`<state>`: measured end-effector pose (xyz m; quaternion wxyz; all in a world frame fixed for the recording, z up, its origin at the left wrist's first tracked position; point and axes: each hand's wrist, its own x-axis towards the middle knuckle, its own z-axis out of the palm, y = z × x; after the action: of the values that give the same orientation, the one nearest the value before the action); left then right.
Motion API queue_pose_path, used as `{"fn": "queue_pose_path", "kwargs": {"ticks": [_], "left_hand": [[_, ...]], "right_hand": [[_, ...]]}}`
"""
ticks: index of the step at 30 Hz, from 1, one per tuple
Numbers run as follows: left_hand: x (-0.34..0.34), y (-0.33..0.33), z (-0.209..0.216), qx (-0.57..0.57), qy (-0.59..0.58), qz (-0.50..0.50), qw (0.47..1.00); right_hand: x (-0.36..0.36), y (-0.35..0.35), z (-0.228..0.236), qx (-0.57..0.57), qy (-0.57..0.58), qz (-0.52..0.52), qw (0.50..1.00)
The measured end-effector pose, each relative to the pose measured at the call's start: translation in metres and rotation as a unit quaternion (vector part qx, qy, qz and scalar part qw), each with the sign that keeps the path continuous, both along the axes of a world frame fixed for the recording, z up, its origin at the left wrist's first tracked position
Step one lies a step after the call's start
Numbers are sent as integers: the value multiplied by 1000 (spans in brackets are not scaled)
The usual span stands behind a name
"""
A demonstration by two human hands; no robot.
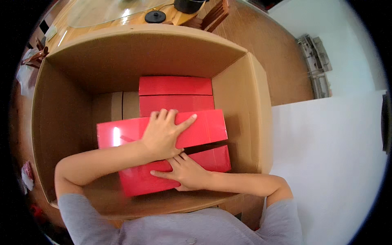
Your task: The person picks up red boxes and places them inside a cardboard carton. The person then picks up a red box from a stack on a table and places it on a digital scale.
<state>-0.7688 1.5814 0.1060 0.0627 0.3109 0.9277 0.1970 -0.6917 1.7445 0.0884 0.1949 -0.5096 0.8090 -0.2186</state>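
Observation:
Inside a large open cardboard box (155, 45), a long glossy red box (208, 126) lies across the middle, slightly tilted. My left hand (161, 134) spans it from above, fingers at its far edge and thumb side at its near edge. A second red box (136, 183) lies nearer to me, with a dark gap between the two at the right. My right hand (188, 173) grips that one, fingers hooked at the gap and thumb across its top. Beyond them, two red surfaces (175, 86) sit side by side against the carton's far right; their lower parts are hidden.
Brown cardboard (104, 106) shows at the carton's far left bottom. A wooden table (87, 10) with a glass top, a black lid (155, 16) and a black pot (188, 5) stands beyond. To the right is a white surface (322, 163); wooden chairs (214, 16) are near the table.

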Motion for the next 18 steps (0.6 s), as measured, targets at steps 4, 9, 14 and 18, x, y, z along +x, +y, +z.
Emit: {"fn": "queue_pose_path", "kwargs": {"ticks": [4,9,14,18], "left_hand": [[-8,41,-64,0,3,-24,1000],[-16,77,-121,-38,-17,-75,996],[-18,69,-126,-48,-22,-83,995],[-14,52,-141,-28,-36,-37,998]], "right_hand": [[-1,5,-39,24,-17,-35,999],[-1,8,-92,109,-19,-41,993],[-4,11,-137,136,-22,-61,989],[-2,7,-144,146,-37,-55,987]]}}
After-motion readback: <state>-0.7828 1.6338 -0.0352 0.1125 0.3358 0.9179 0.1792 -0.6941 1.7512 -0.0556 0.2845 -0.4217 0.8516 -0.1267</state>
